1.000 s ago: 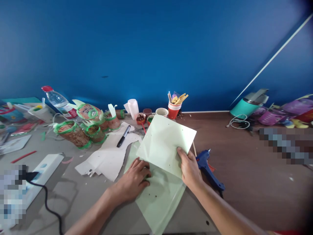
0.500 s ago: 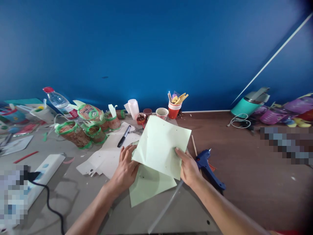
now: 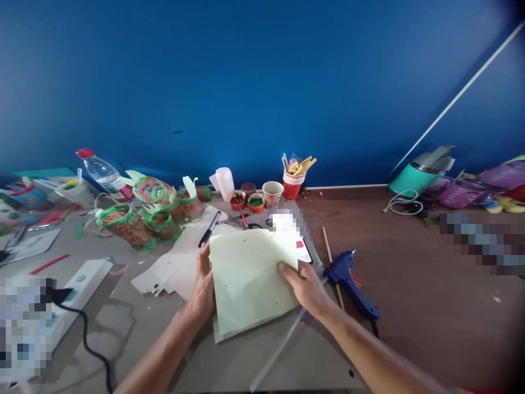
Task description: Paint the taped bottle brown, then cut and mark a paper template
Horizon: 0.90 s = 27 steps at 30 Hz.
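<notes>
Two sheets of pale green paper lie almost on top of each other in front of me, the lower one showing along the bottom and left edges. My right hand grips the right edge, thumb on top and fingers hidden underneath. Along the left edge my left hand holds the paper from the side, its fingertips partly behind it. Just beyond the paper is a partly blurred phone. A blue glue gun rests to the right, near a thin wooden stick and a clear glue stick.
Cut white paper and a black marker lie to the left. Behind stand green-rimmed brown jars, paint cups and a red cup of tools. A white power strip with a black cable sits at far left.
The upper sheet has moved down and turned, lining up closely with the lower one. My left hand has shifted to the sheets' left edge. The phone and green paint cup have come into view.
</notes>
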Each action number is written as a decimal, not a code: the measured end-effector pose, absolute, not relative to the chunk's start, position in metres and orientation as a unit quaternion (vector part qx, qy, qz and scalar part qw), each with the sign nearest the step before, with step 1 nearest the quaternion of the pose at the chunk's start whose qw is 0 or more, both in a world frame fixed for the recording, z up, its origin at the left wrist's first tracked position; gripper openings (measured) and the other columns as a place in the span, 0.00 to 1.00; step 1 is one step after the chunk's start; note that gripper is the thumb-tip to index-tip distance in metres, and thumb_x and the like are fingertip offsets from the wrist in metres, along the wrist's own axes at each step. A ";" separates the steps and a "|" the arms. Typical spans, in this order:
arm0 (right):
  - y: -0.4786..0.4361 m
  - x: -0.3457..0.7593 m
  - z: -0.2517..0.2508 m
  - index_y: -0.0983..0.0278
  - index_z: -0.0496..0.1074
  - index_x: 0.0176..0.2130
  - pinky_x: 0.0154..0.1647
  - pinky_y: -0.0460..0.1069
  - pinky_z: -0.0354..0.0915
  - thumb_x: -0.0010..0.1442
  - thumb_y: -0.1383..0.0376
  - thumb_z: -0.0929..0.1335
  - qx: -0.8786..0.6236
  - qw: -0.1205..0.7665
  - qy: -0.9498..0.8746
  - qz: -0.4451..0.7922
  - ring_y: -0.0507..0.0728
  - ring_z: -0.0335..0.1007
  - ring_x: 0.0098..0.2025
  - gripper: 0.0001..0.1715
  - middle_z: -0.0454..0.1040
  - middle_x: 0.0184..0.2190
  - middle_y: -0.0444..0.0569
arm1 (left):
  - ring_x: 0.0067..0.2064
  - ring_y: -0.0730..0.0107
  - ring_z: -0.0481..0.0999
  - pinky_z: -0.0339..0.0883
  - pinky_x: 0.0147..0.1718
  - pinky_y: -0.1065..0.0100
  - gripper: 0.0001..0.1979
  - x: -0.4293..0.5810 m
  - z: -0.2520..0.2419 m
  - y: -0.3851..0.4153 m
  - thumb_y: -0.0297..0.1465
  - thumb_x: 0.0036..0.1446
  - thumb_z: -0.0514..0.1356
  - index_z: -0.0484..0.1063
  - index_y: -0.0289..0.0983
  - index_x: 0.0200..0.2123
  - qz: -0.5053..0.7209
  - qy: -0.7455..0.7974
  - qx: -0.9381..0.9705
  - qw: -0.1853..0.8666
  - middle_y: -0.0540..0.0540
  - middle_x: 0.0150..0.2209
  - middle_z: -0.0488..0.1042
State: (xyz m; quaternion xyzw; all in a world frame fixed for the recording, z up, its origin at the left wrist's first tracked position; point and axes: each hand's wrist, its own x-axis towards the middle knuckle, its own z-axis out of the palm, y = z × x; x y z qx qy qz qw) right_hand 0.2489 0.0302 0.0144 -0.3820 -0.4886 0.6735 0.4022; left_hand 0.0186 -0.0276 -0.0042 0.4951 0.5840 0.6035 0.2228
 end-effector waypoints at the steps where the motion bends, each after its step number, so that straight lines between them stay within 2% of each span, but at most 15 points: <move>1: 0.032 0.249 0.014 0.67 0.78 0.35 0.32 0.51 0.70 0.51 0.55 0.72 -0.389 0.408 -0.444 0.696 0.61 0.76 0.32 0.17 0.80 0.30 0.49 | 0.64 0.51 0.56 0.50 0.61 0.48 0.19 0.018 -0.003 -0.027 0.44 0.54 0.61 0.70 0.44 0.48 0.601 0.584 0.502 0.212 0.41 0.59 0.63; 3: 0.036 0.249 0.013 0.66 0.77 0.32 0.29 0.51 0.71 0.47 0.56 0.74 -0.408 0.448 -0.339 0.720 0.61 0.77 0.30 0.16 0.80 0.26 0.49 | 0.65 0.52 0.53 0.49 0.62 0.51 0.24 0.017 0.002 -0.025 0.42 0.52 0.63 0.66 0.44 0.52 0.619 0.571 0.509 0.179 0.40 0.62 0.58; 6: 0.043 0.249 0.013 0.64 0.76 0.30 0.30 0.51 0.72 0.41 0.60 0.77 -0.417 0.504 -0.236 0.718 0.61 0.77 0.30 0.15 0.80 0.25 0.48 | 0.59 0.54 0.64 0.57 0.58 0.52 0.28 0.014 0.008 -0.021 0.45 0.54 0.61 0.61 0.43 0.56 0.638 0.541 0.468 0.287 0.39 0.58 0.64; 9: 0.045 0.249 0.014 0.64 0.75 0.30 0.31 0.51 0.73 0.41 0.61 0.77 -0.409 0.512 -0.220 0.723 0.62 0.78 0.31 0.15 0.80 0.26 0.49 | 0.54 0.50 0.70 0.66 0.50 0.52 0.31 0.016 0.011 -0.021 0.54 0.51 0.58 0.67 0.41 0.52 0.641 0.478 0.418 0.430 0.37 0.51 0.72; 12: 0.042 0.247 0.015 0.64 0.75 0.30 0.32 0.52 0.72 0.42 0.60 0.76 -0.414 0.513 -0.248 0.710 0.63 0.78 0.31 0.14 0.80 0.25 0.49 | 0.52 0.46 0.72 0.70 0.43 0.52 0.34 0.022 0.014 -0.026 0.60 0.48 0.55 0.72 0.40 0.47 0.627 0.450 0.413 0.483 0.36 0.47 0.75; 14: 0.039 0.246 0.017 0.64 0.75 0.30 0.33 0.52 0.72 0.44 0.58 0.75 -0.412 0.518 -0.281 0.695 0.63 0.78 0.33 0.14 0.80 0.26 0.49 | 0.50 0.47 0.73 0.71 0.41 0.54 0.31 0.024 0.015 -0.029 0.56 0.46 0.60 0.73 0.39 0.46 0.607 0.455 0.416 0.502 0.37 0.43 0.77; 17: 0.036 0.246 0.020 0.66 0.77 0.33 0.35 0.52 0.71 0.47 0.56 0.74 -0.404 0.525 -0.334 0.671 0.64 0.77 0.37 0.17 0.81 0.29 0.51 | 0.45 0.49 0.76 0.72 0.39 0.58 0.25 0.026 0.015 -0.028 0.45 0.45 0.67 0.75 0.38 0.44 0.560 0.470 0.399 0.554 0.39 0.38 0.79; 21: 0.037 0.248 0.027 0.67 0.77 0.36 0.38 0.52 0.70 0.48 0.55 0.73 -0.436 0.557 -0.374 0.600 0.63 0.76 0.38 0.20 0.80 0.32 0.52 | 0.40 0.53 0.78 0.71 0.38 0.62 0.18 0.026 0.010 -0.020 0.39 0.48 0.67 0.76 0.34 0.40 0.571 0.496 0.360 0.546 0.41 0.33 0.80; 24: 0.041 0.251 0.030 0.67 0.75 0.33 0.34 0.50 0.70 0.46 0.54 0.73 -0.463 0.599 -0.345 0.554 0.61 0.76 0.35 0.19 0.79 0.28 0.51 | 0.39 0.56 0.78 0.71 0.37 0.64 0.18 0.023 0.008 -0.016 0.38 0.48 0.67 0.76 0.34 0.41 0.587 0.508 0.340 0.531 0.42 0.33 0.80; 27: 0.044 0.252 0.029 0.66 0.74 0.33 0.31 0.50 0.70 0.46 0.54 0.74 -0.462 0.611 -0.298 0.570 0.60 0.76 0.32 0.20 0.79 0.27 0.50 | 0.37 0.58 0.78 0.71 0.36 0.65 0.19 0.020 0.006 -0.016 0.37 0.48 0.67 0.75 0.34 0.42 0.597 0.513 0.326 0.524 0.42 0.34 0.80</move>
